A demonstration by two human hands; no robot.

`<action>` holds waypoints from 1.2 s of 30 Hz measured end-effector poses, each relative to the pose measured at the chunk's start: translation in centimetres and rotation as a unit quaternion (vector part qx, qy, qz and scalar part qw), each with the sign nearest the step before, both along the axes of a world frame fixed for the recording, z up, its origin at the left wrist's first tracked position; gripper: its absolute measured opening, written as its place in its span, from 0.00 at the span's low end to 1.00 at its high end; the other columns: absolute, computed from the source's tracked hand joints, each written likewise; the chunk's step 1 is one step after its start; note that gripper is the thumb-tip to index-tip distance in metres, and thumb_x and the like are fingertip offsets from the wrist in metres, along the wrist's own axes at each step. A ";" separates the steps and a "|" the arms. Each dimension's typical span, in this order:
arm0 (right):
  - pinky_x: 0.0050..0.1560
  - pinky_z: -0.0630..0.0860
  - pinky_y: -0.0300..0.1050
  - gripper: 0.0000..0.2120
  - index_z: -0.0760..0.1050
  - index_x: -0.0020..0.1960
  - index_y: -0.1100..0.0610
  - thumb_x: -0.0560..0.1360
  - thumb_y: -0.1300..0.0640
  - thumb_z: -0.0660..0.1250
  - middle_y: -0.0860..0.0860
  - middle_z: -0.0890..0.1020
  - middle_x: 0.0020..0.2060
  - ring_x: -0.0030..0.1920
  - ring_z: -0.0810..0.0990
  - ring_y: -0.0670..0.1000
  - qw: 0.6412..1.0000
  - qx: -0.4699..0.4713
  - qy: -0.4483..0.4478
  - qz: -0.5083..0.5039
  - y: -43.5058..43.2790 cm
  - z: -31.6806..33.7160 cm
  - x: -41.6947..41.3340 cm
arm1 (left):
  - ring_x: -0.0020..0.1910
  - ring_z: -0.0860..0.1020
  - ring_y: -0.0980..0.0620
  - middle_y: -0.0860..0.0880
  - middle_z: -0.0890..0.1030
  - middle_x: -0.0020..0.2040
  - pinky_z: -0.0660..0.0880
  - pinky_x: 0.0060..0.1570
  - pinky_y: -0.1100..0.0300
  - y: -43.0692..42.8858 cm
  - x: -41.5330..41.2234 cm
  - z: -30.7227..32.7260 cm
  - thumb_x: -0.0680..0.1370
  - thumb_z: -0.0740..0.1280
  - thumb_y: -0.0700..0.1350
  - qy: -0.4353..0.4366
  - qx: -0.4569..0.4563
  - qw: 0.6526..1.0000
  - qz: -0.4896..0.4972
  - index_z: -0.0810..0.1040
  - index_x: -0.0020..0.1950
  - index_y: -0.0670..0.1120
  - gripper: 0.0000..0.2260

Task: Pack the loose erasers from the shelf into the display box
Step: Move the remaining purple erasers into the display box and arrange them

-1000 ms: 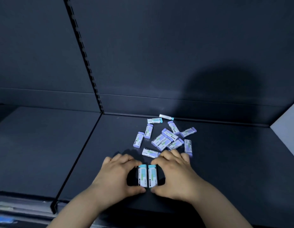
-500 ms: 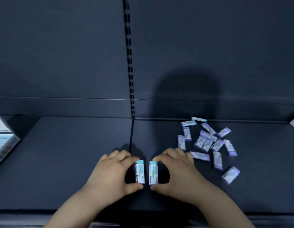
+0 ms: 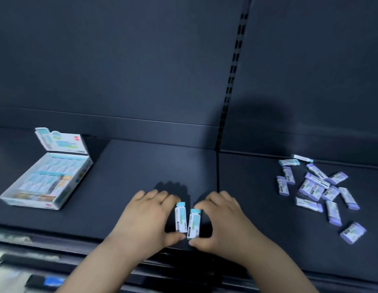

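Since half a second ago my view has swung left. The display box [image 3: 46,180], then only a sliver at the picture's edge, now shows whole toward the left end of the shelf [image 3: 141,166], its lid flap standing up at the back. The two erasers I hold had a gap between them; now their long sides meet, the right one a little nearer the front edge.

My left grip [image 3: 145,220] pinches the left eraser [image 3: 181,217] between thumb and forefinger. My right grip [image 3: 222,225] pinches the right eraser [image 3: 194,224] the same way. Both are close to the shelf's front edge, about midway along it.

That makes two erasers in hand and one box. I count fourteen loose erasers [image 3: 317,187] scattered toward the right end, well apart from the box, though the count is unsure where they overlap. The box's contents are too blurred to count. I cannot tell whether the held pair rests on the shelf.
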State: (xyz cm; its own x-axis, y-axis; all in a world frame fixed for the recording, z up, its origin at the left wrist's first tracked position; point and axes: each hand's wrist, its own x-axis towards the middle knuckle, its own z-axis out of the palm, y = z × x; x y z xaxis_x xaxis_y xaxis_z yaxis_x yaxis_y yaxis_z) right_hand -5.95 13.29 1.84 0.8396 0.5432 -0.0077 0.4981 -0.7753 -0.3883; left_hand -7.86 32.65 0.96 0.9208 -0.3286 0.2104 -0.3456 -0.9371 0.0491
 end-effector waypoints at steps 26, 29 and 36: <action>0.62 0.62 0.37 0.34 0.65 0.68 0.43 0.65 0.35 0.69 0.39 0.65 0.51 0.56 0.61 0.42 0.998 0.056 0.005 -0.023 28.9 1.1 2.8 | 0.39 0.80 0.54 0.57 0.79 0.42 0.76 0.40 0.58 30.7 2.7 1.3 0.57 0.73 0.68 0.034 0.013 0.998 0.049 0.80 0.55 0.50 0.33; 0.63 0.63 0.39 0.35 0.64 0.69 0.45 0.66 0.36 0.69 0.42 0.66 0.54 0.58 0.61 0.44 0.999 0.026 0.012 -0.033 30.8 1.0 3.1 | 0.40 0.80 0.54 0.57 0.80 0.43 0.77 0.40 0.59 32.0 3.8 0.6 0.55 0.76 0.65 0.045 0.004 0.999 0.021 0.80 0.56 0.51 0.34; 0.65 0.63 0.40 0.36 0.63 0.71 0.47 0.67 0.39 0.70 0.45 0.68 0.58 0.61 0.62 0.47 0.997 -0.040 0.035 -0.060 33.0 1.2 4.4 | 0.57 0.74 0.55 0.57 0.75 0.57 0.66 0.58 0.59 32.3 5.4 -0.1 0.66 0.65 0.69 0.117 -0.048 0.991 -0.045 0.71 0.68 0.55 0.33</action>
State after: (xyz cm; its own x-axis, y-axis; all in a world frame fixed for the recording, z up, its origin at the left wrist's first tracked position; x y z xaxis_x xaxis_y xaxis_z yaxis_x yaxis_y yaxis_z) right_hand -1.53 46.29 3.03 0.8946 0.4337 -0.1075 0.3736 -0.8580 -0.3525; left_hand -2.46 64.97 0.85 0.9158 -0.4005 0.0298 -0.3965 -0.8898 0.2259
